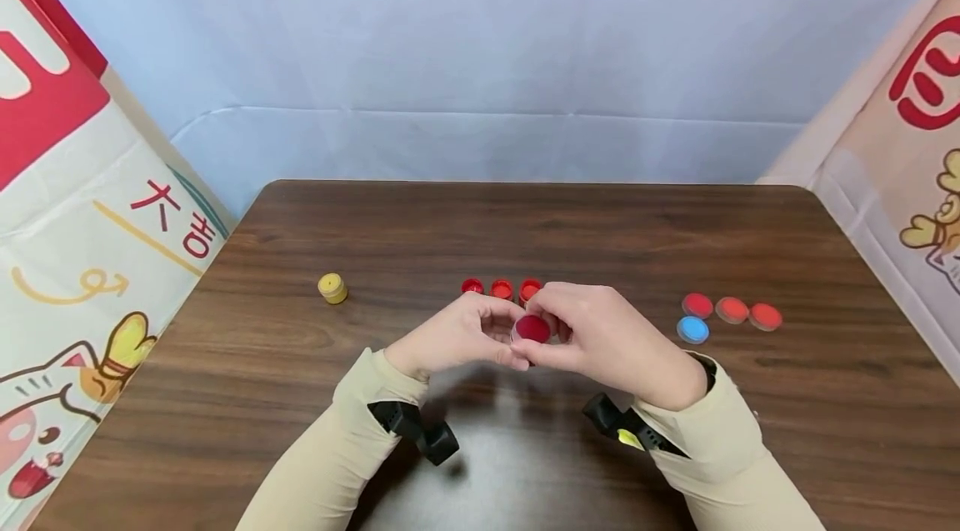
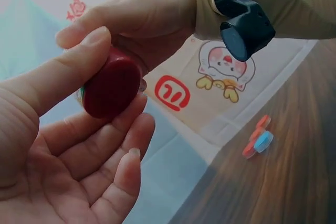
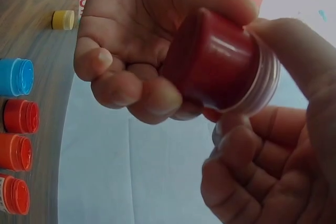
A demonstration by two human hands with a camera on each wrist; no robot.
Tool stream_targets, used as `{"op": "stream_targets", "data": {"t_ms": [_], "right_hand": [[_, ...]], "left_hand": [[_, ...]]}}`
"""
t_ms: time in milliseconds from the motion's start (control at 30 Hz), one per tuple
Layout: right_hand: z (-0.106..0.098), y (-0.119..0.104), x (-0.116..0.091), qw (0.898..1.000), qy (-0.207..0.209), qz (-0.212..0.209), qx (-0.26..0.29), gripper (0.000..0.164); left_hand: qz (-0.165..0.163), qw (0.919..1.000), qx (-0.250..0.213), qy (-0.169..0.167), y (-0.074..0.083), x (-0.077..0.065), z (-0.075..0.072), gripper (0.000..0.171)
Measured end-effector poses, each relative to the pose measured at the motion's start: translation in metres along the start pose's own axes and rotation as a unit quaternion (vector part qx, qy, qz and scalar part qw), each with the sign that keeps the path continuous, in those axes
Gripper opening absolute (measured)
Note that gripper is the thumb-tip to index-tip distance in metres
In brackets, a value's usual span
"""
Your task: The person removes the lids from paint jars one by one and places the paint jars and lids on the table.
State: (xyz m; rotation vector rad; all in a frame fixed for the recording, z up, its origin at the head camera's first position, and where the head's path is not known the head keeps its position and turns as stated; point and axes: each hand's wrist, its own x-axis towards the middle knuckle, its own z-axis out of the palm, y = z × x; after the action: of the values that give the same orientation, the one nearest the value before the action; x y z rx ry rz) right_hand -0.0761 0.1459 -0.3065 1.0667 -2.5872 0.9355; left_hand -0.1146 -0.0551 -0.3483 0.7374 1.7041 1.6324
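Both hands meet over the middle of the table around a small dark red paint jar [image 1: 532, 329]. In the right wrist view the jar [image 3: 220, 61] lies tilted, with a clear lid [image 3: 269, 80] at one end. My left hand [image 1: 467, 335] holds the coloured body between thumb and fingers. The thumb and fingers of my right hand [image 1: 611, 341] pinch the jar at its clear-lid end. Just beyond the hands stand opened paint jars, among them a red one [image 1: 472, 286] and an orange-red one [image 1: 501, 289]. A blue jar [image 3: 16, 77] beside them is hidden in the head view.
On the right lie several round lids, including a blue lid [image 1: 693, 329] and a red lid [image 1: 697, 305]. A yellow jar [image 1: 332, 288] stands far to the left on the wooden table [image 1: 225, 398]. Cloth backdrops [image 1: 450, 56] enclose the back and sides.
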Motion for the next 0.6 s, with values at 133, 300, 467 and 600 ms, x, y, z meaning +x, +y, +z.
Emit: {"op": "stream_targets", "data": {"t_ms": [133, 300, 467, 600], "right_hand": [[0.0, 0.001, -0.001, 0.999, -0.018, -0.036, 0.038, 0.017], [-0.003, 0.005, -0.003, 0.993, -0.033, -0.068, 0.096, 0.02], [-0.003, 0.009, -0.003, 0.999, -0.034, 0.011, 0.026, 0.03], [0.002, 0.009, -0.001, 0.995, -0.02, 0.085, -0.048, 0.039]], "left_hand": [[0.009, 0.9993, 0.0, -0.035, 0.001, -0.003, -0.001, 0.027], [0.03, 0.9988, 0.007, -0.037, 0.003, -0.007, 0.0, 0.03], [0.043, 0.995, 0.075, 0.051, 0.001, 0.001, 0.003, 0.031], [0.048, 0.9895, 0.102, 0.091, -0.002, 0.006, 0.005, 0.032]]}}
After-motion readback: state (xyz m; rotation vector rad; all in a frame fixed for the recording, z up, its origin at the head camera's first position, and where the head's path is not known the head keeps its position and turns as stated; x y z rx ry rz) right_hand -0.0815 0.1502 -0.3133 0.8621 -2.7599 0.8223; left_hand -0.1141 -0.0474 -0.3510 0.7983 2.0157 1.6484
